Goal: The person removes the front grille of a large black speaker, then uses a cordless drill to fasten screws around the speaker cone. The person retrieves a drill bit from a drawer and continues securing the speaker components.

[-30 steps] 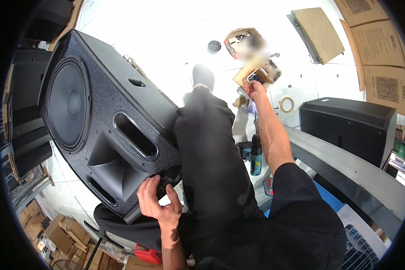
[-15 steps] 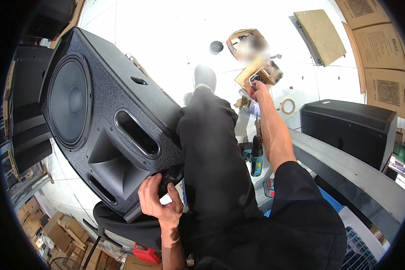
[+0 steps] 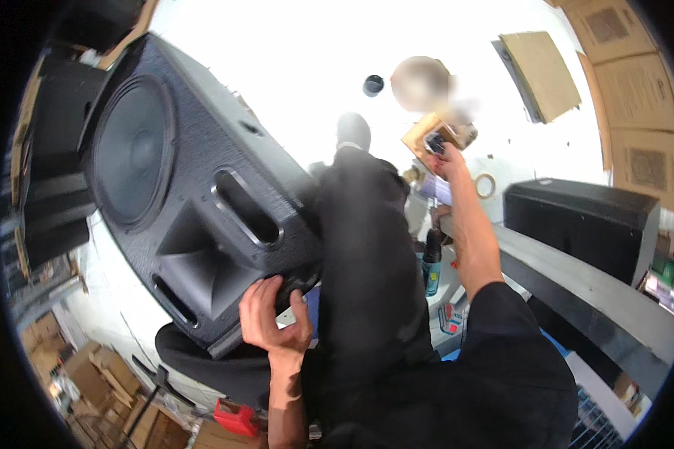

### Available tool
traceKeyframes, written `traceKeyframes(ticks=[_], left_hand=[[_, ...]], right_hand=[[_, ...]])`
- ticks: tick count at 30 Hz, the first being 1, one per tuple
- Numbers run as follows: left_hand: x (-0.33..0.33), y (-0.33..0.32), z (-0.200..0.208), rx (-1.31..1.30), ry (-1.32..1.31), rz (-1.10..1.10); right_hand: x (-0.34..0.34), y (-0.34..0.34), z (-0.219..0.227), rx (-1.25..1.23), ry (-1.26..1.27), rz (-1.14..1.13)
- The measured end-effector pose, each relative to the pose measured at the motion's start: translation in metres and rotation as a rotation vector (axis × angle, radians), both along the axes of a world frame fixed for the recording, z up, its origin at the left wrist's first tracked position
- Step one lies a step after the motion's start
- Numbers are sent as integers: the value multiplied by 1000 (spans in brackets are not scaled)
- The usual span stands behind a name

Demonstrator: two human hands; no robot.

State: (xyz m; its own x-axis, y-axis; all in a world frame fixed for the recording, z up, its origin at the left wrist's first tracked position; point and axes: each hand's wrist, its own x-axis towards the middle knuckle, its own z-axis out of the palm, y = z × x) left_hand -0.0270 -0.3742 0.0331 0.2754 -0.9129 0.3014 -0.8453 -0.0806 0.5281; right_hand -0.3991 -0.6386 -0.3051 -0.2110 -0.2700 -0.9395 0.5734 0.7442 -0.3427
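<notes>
Black, the speaker (image 3: 195, 165) slanting across the frame's left could slide if the left hand (image 3: 277, 318), thumb spread from fingers at its lower edge, shifted while the right hand (image 3: 449, 162) is at the tan box (image 3: 419, 141), upper right, where blur hides whether it grips anything.

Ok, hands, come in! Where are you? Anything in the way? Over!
Left hand open, at near edge of black speaker. Right hand at small open box, grip unclear. Drill close beside right forearm, possibly in the way.

Right of the speaker (image 3: 191, 183), a box (image 3: 419, 138) seemingly holds parts (image 3: 435, 141).
</notes>
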Motion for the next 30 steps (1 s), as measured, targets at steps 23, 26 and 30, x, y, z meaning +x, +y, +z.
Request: traceKeyframes(ticks=[23,26,30], left_hand=[[153,75,35,108,101,654],[183,70,22,253,129,652],[194,63,-4,328,294,607]], right_hand=[[279,37,381,-1253,712,1553],[310,55,361,-1273,885,1887],[323,59,346,-1220,953,2004]])
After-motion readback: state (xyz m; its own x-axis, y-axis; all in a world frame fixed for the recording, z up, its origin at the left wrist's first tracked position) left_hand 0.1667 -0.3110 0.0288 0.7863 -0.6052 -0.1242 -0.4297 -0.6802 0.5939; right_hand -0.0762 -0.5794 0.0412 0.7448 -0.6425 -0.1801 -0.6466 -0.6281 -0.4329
